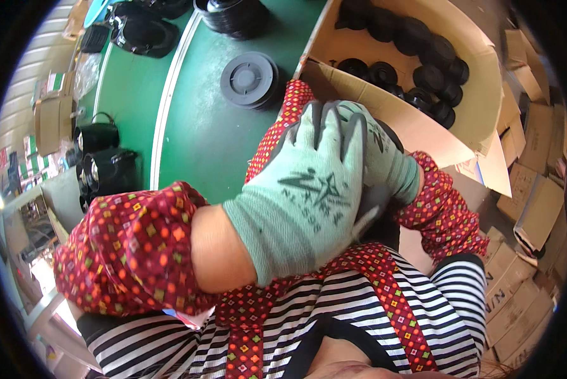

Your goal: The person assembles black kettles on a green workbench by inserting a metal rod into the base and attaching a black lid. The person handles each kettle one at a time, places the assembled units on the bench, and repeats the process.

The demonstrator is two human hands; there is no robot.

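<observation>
Mint-green gloves with dark coated fingers cover both my hands, which meet in front of my chest. My left hand (309,183) lies across the front, its fingers drawn together and pointing away from me. Partly behind it, my right hand (381,151) curls in from the right. Both are closed around a black part (388,230) that shows only in pieces past the gloves; its shape is mostly hidden. Beyond my hands, a dark grey round plastic disc (249,79) with a raised centre ring lies on the green table (198,120).
An open cardboard box (416,126) with several black round parts (429,79) stands at the right. More stacked black discs (233,16) and glossy black housings (141,31) sit farther along the table. Black pots (109,170) stand at left, flattened cartons (517,297) at right.
</observation>
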